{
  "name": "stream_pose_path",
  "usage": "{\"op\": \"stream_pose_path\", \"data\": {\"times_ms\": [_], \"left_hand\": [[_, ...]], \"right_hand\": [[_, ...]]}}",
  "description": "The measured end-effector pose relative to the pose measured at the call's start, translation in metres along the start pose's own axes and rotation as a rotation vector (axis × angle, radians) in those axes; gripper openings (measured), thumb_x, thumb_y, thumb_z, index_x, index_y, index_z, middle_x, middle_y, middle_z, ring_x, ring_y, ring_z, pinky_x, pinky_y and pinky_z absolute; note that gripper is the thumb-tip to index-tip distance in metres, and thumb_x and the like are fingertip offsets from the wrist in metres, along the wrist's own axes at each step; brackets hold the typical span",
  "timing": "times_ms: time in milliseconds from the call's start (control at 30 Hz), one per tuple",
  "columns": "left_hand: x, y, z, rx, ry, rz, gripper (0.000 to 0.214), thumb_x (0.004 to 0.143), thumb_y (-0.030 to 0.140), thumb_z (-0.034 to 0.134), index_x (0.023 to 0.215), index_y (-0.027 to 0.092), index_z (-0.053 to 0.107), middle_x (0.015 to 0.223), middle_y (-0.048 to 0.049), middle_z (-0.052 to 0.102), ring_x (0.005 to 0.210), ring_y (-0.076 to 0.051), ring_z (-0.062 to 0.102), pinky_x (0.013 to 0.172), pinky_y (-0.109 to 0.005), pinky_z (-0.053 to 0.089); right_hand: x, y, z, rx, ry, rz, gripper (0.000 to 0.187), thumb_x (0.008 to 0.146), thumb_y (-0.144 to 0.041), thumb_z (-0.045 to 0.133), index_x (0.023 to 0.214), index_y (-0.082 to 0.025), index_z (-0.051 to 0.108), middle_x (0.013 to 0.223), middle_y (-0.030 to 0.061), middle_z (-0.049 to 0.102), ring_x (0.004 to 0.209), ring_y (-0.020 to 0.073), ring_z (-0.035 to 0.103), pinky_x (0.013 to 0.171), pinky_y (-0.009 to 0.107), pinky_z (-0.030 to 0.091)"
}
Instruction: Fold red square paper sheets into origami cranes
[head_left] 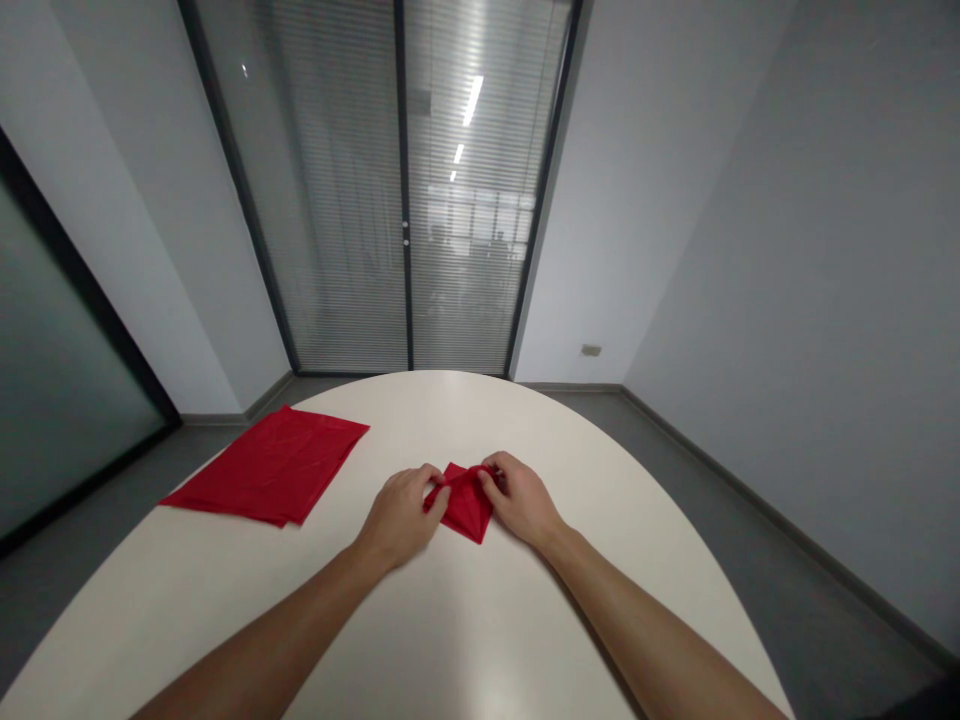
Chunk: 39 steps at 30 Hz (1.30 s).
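A small folded red paper piece (466,508) lies on the white round table (465,620) between both hands. My left hand (400,515) pinches its left edge with closed fingers. My right hand (521,500) pinches its upper right edge the same way. The lower point of the piece shows between the two wrists; its sides are hidden under my fingers.
A stack of flat red paper sheets (271,466) rests on the table to the left, near its edge. Beyond the table stand glass doors with blinds (405,200), grey walls on both sides and a grey floor (750,520).
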<state>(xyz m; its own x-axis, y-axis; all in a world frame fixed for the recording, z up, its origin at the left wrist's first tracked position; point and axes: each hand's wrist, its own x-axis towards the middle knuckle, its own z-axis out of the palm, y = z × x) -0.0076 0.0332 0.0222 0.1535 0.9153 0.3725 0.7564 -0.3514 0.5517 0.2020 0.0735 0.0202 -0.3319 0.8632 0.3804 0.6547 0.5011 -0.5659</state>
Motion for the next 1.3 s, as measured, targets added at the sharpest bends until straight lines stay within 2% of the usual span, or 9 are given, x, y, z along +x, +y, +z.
{"op": "stream_pose_path", "data": {"times_ms": [167, 467, 733, 1000, 1300], "left_hand": [[0.0, 0.0, 0.001, -0.014, 0.009, 0.016, 0.011, 0.092, 0.023, 0.054, 0.097, 0.021, 0.063, 0.096, -0.0066, 0.072, 0.092, -0.023, 0.065, 0.087, -0.036, 0.047], [-0.002, 0.001, -0.002, 0.029, 0.019, 0.04, 0.013, 0.092, 0.03, 0.054, 0.098, 0.022, 0.063, 0.095, -0.0048, 0.072, 0.089, -0.023, 0.065, 0.082, -0.034, 0.047], [-0.001, 0.0, -0.002, 0.032, 0.05, -0.028, 0.01, 0.091, 0.024, 0.051, 0.09, 0.024, 0.062, 0.08, 0.0005, 0.068, 0.071, -0.017, 0.061, 0.067, -0.028, 0.042], [-0.001, 0.003, 0.001, -0.011, 0.091, -0.129, 0.008, 0.085, 0.02, 0.055, 0.078, 0.023, 0.052, 0.064, 0.0058, 0.054, 0.058, -0.014, 0.051, 0.058, -0.025, 0.034], [0.002, 0.001, 0.006, -0.099, 0.122, -0.182, 0.011, 0.081, 0.015, 0.053, 0.081, 0.024, 0.047, 0.064, 0.0067, 0.05, 0.057, -0.014, 0.049, 0.057, -0.024, 0.033]], "right_hand": [[0.0, 0.001, 0.001, 0.0, 0.003, 0.007, 0.016, 0.097, -0.03, 0.049, 0.097, -0.022, 0.063, 0.091, 0.0039, 0.068, 0.082, 0.0184, 0.061, 0.076, 0.031, 0.046], [0.0, 0.003, 0.002, 0.031, 0.026, 0.011, 0.016, 0.097, -0.031, 0.05, 0.096, -0.022, 0.063, 0.088, 0.0025, 0.068, 0.077, 0.0171, 0.06, 0.072, 0.028, 0.046], [-0.001, -0.005, -0.002, 0.03, -0.014, -0.048, 0.007, 0.091, -0.028, 0.06, 0.093, -0.022, 0.064, 0.085, 0.0011, 0.068, 0.075, 0.0163, 0.059, 0.07, 0.027, 0.045], [-0.002, -0.009, -0.002, 0.037, -0.048, -0.039, 0.001, 0.088, -0.023, 0.061, 0.088, -0.022, 0.061, 0.077, -0.0016, 0.066, 0.068, 0.0145, 0.058, 0.066, 0.025, 0.042], [-0.004, -0.014, 0.0, 0.115, -0.081, -0.046, 0.009, 0.087, -0.022, 0.062, 0.095, -0.023, 0.058, 0.082, -0.0016, 0.067, 0.071, 0.0148, 0.06, 0.067, 0.025, 0.044]]}}
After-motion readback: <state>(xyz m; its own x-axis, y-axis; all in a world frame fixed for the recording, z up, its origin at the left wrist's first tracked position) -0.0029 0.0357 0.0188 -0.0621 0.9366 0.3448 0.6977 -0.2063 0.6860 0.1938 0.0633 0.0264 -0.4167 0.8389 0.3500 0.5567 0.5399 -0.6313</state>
